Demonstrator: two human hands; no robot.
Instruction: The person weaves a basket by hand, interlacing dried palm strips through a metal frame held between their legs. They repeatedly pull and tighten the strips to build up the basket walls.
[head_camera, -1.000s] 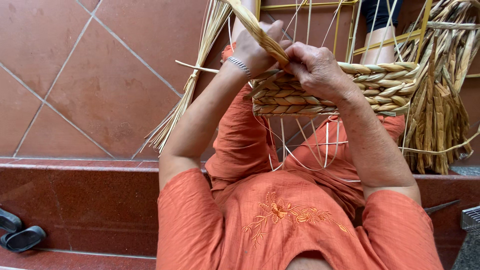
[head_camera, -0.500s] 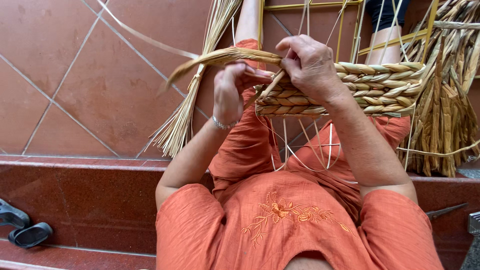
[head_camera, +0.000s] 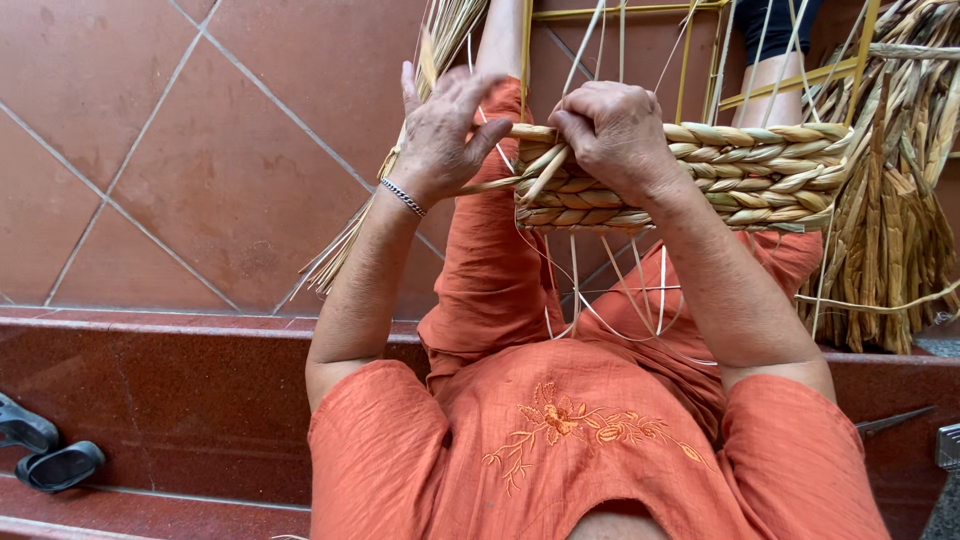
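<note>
The right hand (head_camera: 615, 135) is curled tight, its grip closed on the twisted straw-coloured rush strand (head_camera: 545, 165) right at the left end of the half-woven band of plaited rush (head_camera: 740, 175), with knuckles up and fingertips pressed into the top row. The left hand (head_camera: 445, 130) is only half closed: the fingers are spread and bent, the thumb reaches toward the same strand where it sticks out from the weave, and the palm lies against the loose bundle of pale dry rush stalks (head_camera: 440, 40) that runs up and down past it. Whether those fingers actually pinch anything, I cannot tell from here. A thin silver bracelet (head_camera: 402, 197) sits on that wrist.

Both forearms rise from the lap, elbows down and wide, wrists level with the weave. The woven band is wrapped around a yellow metal wire frame (head_camera: 700, 60) held up over the knees of the person's orange embroidered clothing (head_camera: 560, 440), above a red-brown tiled floor (head_camera: 180, 150).

Half a second ago the left hand was lower and closed around the strand, which arched out long to the left; now that hand is up beside the weave and the strand is drawn in short. The right hand has kept its place on the top edge.

A heap of dried rush leaves (head_camera: 895, 200) hangs at the right, and black sandals (head_camera: 45, 455) lie on the dark red step.
</note>
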